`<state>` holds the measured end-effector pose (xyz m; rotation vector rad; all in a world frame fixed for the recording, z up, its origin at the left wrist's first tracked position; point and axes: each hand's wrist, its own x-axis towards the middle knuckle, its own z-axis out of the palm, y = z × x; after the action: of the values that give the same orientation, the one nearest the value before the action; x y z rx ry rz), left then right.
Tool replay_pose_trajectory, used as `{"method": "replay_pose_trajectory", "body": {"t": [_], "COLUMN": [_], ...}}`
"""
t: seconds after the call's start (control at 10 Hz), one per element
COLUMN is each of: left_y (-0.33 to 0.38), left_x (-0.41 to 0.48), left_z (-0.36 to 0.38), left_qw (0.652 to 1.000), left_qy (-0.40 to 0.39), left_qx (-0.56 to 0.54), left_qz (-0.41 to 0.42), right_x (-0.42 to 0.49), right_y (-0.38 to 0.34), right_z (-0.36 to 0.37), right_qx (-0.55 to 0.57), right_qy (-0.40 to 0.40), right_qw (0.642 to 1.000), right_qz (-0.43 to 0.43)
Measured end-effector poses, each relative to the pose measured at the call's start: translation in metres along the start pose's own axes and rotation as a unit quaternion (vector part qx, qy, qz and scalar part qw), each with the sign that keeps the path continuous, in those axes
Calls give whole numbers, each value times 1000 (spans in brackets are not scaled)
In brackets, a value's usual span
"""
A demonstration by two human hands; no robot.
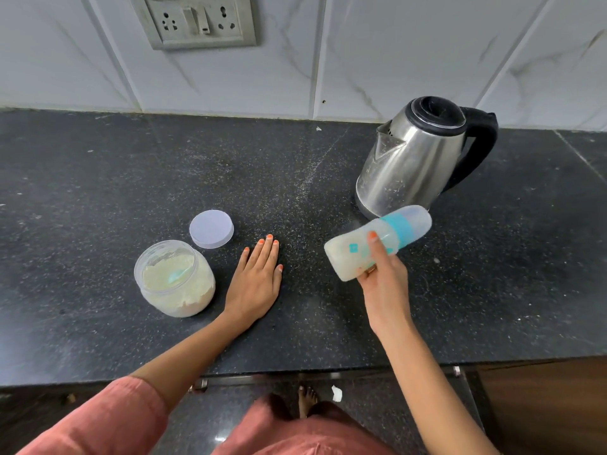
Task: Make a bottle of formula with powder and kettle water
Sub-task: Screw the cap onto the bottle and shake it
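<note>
My right hand (382,274) grips a capped baby bottle (348,254) with a teal ring, tilted almost sideways above the counter, cap pointing right towards the kettle; milky liquid shows inside. A steel kettle (414,159) with a black lid and handle stands behind it at the right. My left hand (256,277) rests flat on the black counter (98,178), fingers straight. Left of that hand stands an open clear jar of pale powder (175,279) with a teal scoop lying in it. The jar's white lid (212,228) lies just behind it.
A tiled wall with a socket plate (197,19) rises behind the counter. The counter's front edge runs across below my forearms, with drawer handles, the floor and a bare foot under it.
</note>
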<state>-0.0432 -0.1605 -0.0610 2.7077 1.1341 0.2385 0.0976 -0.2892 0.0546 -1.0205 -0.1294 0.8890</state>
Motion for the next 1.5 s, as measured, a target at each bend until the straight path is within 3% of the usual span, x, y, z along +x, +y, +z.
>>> {"method": "replay_pose_trajectory", "body": {"t": [0.2,0.3,0.4,0.6,0.8,1.0,1.1,1.2,1.3,1.4,1.5], "left_y": [0,1,0,0,0,-1,0,-1,-1,-1,-1], "left_x": [1,1,0,1,0,1,1,0,1,1,1], "left_z": [0,0,1,0,0,1,1,2,2,2,2], "left_qw": [1000,1000,1000,1000,1000,1000,1000,1000,1000,1000,1000], "left_qy": [1,1,3,2,0,-2,0,1,3,3,4], "left_qx": [-1,-1,1,-6,-3,2,-2,-5,-14,-19,-20], "left_qz": [0,-3,-1,-1,0,-4,-1,1,3,5,6], "right_x": [-20,-9,2,-18,1,-17,-5,4,-10,-22,-13], "right_y": [7,2,3,12,4,10,2,2,14,17,9], "right_z": [-4,-1,3,-4,1,-5,-2,1,-3,-9,-4], "right_qx": [-252,-116,9,-230,17,-234,-94,25,-136,-293,-193], "right_qy": [-144,-64,13,-101,19,-119,-51,22,-36,-144,-103], "right_qw": [956,991,1000,967,1000,964,994,999,990,944,976], "right_qz": [47,17,2,42,2,38,12,-6,27,44,16]}}
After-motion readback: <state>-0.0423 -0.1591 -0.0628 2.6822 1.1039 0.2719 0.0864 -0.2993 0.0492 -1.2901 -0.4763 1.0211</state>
